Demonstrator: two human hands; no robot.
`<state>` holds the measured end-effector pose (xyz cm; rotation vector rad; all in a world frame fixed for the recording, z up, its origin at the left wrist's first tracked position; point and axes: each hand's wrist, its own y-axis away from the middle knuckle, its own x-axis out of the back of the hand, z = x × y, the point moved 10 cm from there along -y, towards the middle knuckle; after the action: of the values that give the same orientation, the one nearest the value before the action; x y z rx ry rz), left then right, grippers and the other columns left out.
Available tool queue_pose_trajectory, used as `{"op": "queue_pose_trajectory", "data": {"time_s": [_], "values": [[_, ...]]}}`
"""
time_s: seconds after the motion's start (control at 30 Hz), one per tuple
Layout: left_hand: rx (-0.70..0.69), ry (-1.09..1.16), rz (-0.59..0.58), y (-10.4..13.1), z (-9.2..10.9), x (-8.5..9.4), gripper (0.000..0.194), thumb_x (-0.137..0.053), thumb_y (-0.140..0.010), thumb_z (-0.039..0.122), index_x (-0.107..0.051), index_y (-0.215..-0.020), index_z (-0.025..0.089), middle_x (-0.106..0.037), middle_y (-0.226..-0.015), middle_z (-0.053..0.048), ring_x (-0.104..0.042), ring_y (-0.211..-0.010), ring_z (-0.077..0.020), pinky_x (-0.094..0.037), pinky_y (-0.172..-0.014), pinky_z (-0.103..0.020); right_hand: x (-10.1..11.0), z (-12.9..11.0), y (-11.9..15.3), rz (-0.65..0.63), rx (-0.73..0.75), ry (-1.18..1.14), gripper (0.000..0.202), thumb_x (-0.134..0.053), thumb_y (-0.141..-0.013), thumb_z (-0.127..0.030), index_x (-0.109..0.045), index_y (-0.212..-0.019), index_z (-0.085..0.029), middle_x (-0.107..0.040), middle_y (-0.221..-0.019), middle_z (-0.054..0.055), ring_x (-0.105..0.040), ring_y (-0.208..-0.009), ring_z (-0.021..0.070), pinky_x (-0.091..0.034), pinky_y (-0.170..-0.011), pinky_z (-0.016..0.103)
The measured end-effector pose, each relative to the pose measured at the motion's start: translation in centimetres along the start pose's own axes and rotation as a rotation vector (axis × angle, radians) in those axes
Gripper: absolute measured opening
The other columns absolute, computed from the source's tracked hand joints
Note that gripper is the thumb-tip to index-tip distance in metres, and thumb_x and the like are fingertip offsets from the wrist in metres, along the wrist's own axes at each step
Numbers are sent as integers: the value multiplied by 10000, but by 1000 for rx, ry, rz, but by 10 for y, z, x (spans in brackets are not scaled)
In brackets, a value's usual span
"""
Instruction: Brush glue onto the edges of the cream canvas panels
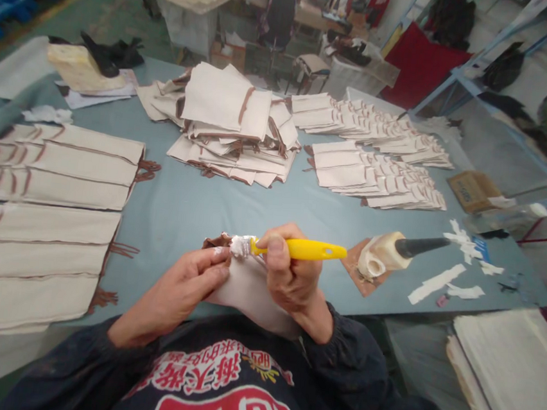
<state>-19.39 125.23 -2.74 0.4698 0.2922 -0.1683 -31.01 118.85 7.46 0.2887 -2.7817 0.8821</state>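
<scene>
My right hand (291, 271) is closed round a brush (315, 250) with a yellow handle. White paste coats its bristles, which touch the brown edge of a pale fabric piece (246, 286) in front of my chest. At the near left of that edge, my left hand (189, 280) pinches the piece between thumb and fingers. A smear of white shows on a fingertip. To the right, a cream-coloured glue pot (385, 256) with a dark spout or handle rests on a brown square pad.
Pale fabric pieces with brown trim lie in rows at left (64, 172), in a heap (229, 110) at the middle back, and in overlapping rows (377, 176) at right. White strips (437, 282) and a cardboard box (473, 191) are at the right. A person (277, 9) stands beyond the table.
</scene>
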Motion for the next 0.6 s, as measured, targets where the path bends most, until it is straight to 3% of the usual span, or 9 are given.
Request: {"op": "queue_pose_trajectory", "data": {"time_s": [0.1,0.23,0.47,0.6], "values": [[-34,-40,50,0,2,6,343,-697,-877,362,-735,-1159,171,-733,-878,-38,-610,-758,-176,-503,-695,-254,4,15,8,126,-83,-80,262,-476,-1029,-346,-626,-857,-216,-546,-610,-62,-475,-454,84,-448,-480,234],[-181,-219,98,3,21,11,279,-615,-926,341,-764,-1092,173,-757,-967,-64,-649,-951,-237,-526,-855,-305,31,25,12,304,-150,-5,328,-476,-1032,-430,-624,-841,-208,-502,-558,-67,-475,-452,95,-403,-461,232],[-475,-688,135,5,48,11,263,-504,-959,222,-754,-1031,189,-763,-1039,-83,-666,-1022,-247,-506,-941,-339,69,43,27,437,-297,-29,383,-513,-1005,-513,-620,-816,-199,-477,-507,-72,-457,-435,96,-353,-439,221],[-689,-885,50,5,59,1,277,-491,-893,101,-718,-1025,189,-727,-1167,-125,-637,-1138,-270,-457,-1051,-409,86,53,40,537,-373,-48,366,-556,-979,-500,-619,-786,-196,-471,-500,-72,-451,-420,94,-352,-426,222]]}}
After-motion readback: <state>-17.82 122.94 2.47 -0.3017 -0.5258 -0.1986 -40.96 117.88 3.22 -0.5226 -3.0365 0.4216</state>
